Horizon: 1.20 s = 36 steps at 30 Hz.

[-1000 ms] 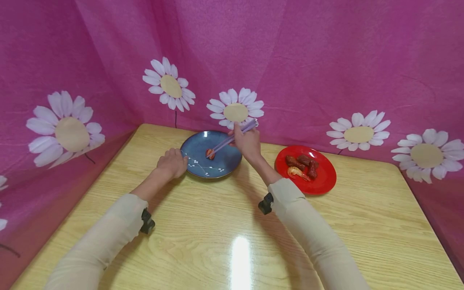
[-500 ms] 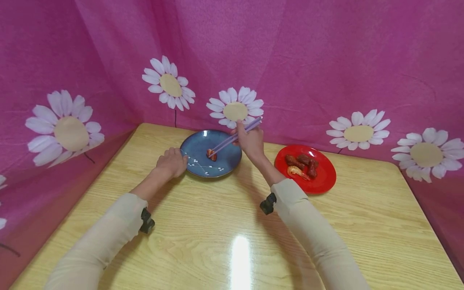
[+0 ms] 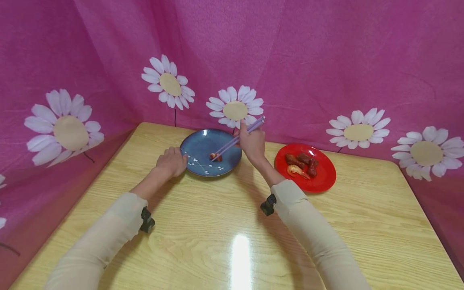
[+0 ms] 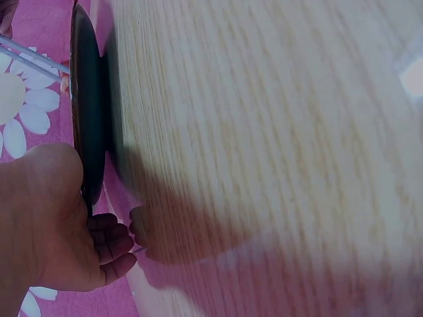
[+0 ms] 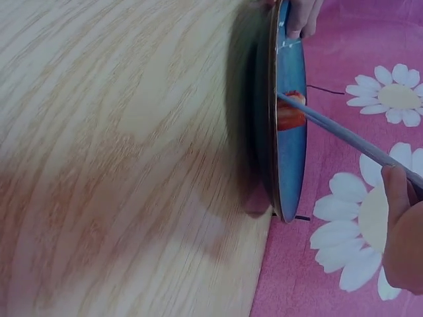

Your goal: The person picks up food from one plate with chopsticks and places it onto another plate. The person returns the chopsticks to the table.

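Observation:
My left hand grips the left rim of a round blue plate with white blossoms. In the left wrist view, the fingers curl in below the rim. A pair of pale purple chopsticks is held in my right hand, above the plate's right side. Their tips meet a small red-orange piece of food, which lies low in the plate's bowl, near the middle. Its exact kind cannot be made out.
To the right, a red plate carries a curled shrimp and several dark red-brown meat pieces. Both plates stand on a wood-grain table. A pink curtain with daisies hangs close behind.
The piece of food has shifted right and slightly toward me on the blue plate and has turned. My right hand and chopsticks moved a little right; my left hand stayed at the rim.

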Each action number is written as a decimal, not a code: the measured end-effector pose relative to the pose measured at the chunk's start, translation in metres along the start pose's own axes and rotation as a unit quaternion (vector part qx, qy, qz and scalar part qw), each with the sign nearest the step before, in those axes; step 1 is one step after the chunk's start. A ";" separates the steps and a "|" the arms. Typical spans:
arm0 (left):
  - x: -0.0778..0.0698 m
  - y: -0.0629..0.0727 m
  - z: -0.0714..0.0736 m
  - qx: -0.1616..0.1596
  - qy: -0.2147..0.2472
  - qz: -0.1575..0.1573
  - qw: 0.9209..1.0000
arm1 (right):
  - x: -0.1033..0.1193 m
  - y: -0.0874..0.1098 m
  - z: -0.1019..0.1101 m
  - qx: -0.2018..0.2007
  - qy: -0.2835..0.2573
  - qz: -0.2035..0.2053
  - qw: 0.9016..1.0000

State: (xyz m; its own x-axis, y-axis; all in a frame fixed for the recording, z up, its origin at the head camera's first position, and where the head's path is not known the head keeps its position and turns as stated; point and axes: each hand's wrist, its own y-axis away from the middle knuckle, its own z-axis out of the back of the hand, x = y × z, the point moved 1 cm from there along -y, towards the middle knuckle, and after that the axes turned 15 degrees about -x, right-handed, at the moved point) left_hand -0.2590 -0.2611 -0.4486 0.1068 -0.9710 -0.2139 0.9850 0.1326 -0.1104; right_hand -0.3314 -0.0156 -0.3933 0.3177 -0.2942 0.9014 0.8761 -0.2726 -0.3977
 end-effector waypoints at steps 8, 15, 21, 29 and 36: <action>0.000 0.000 0.001 0.001 -0.002 0.001 1.000 | -0.004 0.000 0.005 0.019 0.004 0.007 1.000; 0.000 0.000 0.000 0.003 -0.003 0.002 1.000 | -0.006 0.001 0.009 0.049 -0.011 -0.018 0.999; 0.000 0.000 0.000 -0.004 0.001 0.000 1.000 | -0.009 0.000 0.011 0.025 -0.054 -0.051 0.997; 0.000 0.000 0.001 -0.005 0.005 -0.001 1.000 | -0.013 0.001 0.015 -0.006 -0.074 -0.077 0.994; 0.000 0.000 0.001 -0.002 0.006 0.001 1.000 | -0.012 -0.001 0.020 -0.015 -0.088 -0.073 0.993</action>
State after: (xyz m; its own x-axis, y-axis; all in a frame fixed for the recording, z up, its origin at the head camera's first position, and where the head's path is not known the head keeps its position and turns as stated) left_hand -0.2588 -0.2618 -0.4473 0.1078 -0.9684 -0.2249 0.9842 0.1359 -0.1133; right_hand -0.3284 0.0063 -0.4005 0.2497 -0.0852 0.9646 0.9068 -0.3287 -0.2638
